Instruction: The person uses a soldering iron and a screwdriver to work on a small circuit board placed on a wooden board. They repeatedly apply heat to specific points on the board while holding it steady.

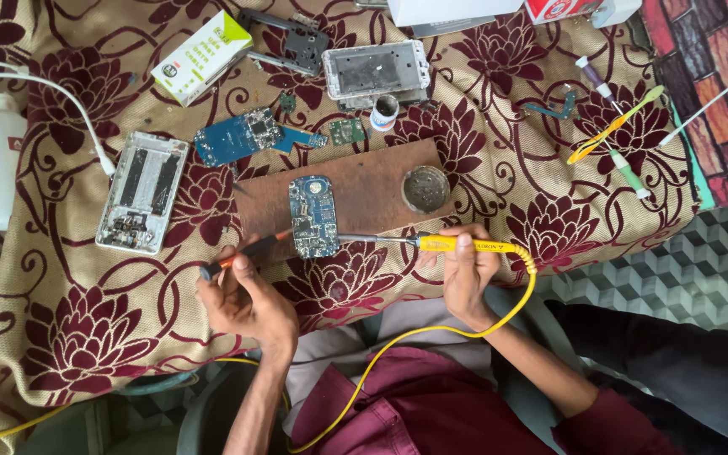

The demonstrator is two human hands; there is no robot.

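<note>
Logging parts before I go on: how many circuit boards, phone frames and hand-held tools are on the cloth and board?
Blue circuit boards: 2, one on the wooden board, one on the cloth
Small green boards: 2
Phone frames: 3
Tools in hand: 2, soldering iron in right hand, tweezers in left hand
Total: 9

A blue circuit board [313,216] lies flat on a brown wooden board [355,192], its long side running away from the person, its near end at the wood's front edge. A yellow-handled soldering iron [440,243] lies almost level, its metal tip touching the circuit board's right edge, its yellow cord looping down toward the lap. A thin tool with a black and orange handle [242,255] slants up to the circuit board's left edge.
</note>
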